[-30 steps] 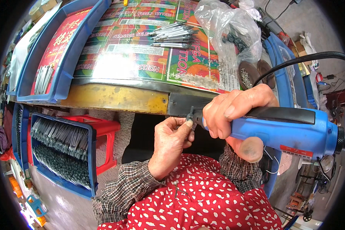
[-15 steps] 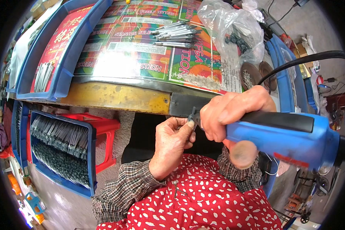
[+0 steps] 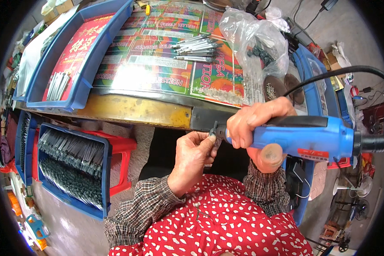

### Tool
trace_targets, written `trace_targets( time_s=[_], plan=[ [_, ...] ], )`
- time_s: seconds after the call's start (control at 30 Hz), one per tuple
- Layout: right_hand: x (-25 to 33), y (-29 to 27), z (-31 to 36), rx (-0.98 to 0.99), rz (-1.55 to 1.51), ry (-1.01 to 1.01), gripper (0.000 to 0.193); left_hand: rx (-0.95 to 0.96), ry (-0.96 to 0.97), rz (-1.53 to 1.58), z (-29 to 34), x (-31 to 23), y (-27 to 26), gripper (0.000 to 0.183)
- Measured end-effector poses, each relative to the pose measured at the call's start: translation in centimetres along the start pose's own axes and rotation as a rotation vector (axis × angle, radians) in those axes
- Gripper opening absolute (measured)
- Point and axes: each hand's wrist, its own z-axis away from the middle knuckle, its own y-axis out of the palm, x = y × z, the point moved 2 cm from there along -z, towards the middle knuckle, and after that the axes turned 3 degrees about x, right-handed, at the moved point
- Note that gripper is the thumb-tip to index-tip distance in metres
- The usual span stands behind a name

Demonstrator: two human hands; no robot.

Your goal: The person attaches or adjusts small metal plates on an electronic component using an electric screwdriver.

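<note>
Between the thumb and fingers of my left hand (image 3: 187, 157) a small dark plastic fitting (image 3: 213, 129) is pinched, in front of the workbench edge. My right hand (image 3: 255, 124) is wrapped round the front of a blue electric screwdriver (image 3: 315, 138) with a black top grip. The tool lies nearly level, its nose pointing left at the fitting. My fingers hide most of the tip, so I cannot tell how far it is in. Some of the fitting's lower part is covered by my left fingers.
Silver rods (image 3: 196, 48) lie in a pile on the workbench (image 3: 147, 110). Beside them are a clear bag (image 3: 243, 32) of dark fittings and brown dishes (image 3: 269, 87), one with screws. A blue tray (image 3: 83, 87) stands left; a packed blue bin (image 3: 108, 170) rests on a red stool (image 3: 124, 162).
The screwdriver's rear end has risen, so the tool is more level. My left hand keeps its pinch on the fitting. The whole view has shifted slightly.
</note>
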Motion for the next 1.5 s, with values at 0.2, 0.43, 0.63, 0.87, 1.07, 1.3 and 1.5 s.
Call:
trace_targets(
  time_s=[0.2,0.43,0.63,0.87,1.07,1.3,1.5],
  plan=[
    [1.3,-0.9,0.3,0.054,-0.032,-0.096,0.041,0.071,0.009,-0.130,1.2,-0.7,0.6,0.018],
    [1.6,-1.8,1.4,-0.240,0.060,-0.088,0.047,-0.140,0.544,-0.687,0.5,-4.5,-2.1,0.011],
    [2.0,-2.9,1.8,-0.288,0.059,-0.079,0.045,-0.443,1.016,-1.463,-2.0,-10.5,-4.5,0.010],
    [1.6,-4.4,2.3,-0.349,0.037,-0.079,0.042,-0.606,1.009,-1.869,-4.9,-13.1,-7.2,0.012],
    [1.2,-5.1,2.4,-0.299,-0.046,-0.100,0.039,-0.307,1.171,-1.669,-8.7,-13.0,-2.0,0.012],
    [1.4,-5.8,2.8,-0.336,-0.054,-0.090,0.037,-0.159,1.093,-1.781,-12.7,-11.7,1.5,0.015],
    [1.4,-6.3,2.8,-0.367,-0.054,-0.131,0.035,-0.160,0.989,-1.897,-13.8,-11.4,2.2,0.016]
  ],
)
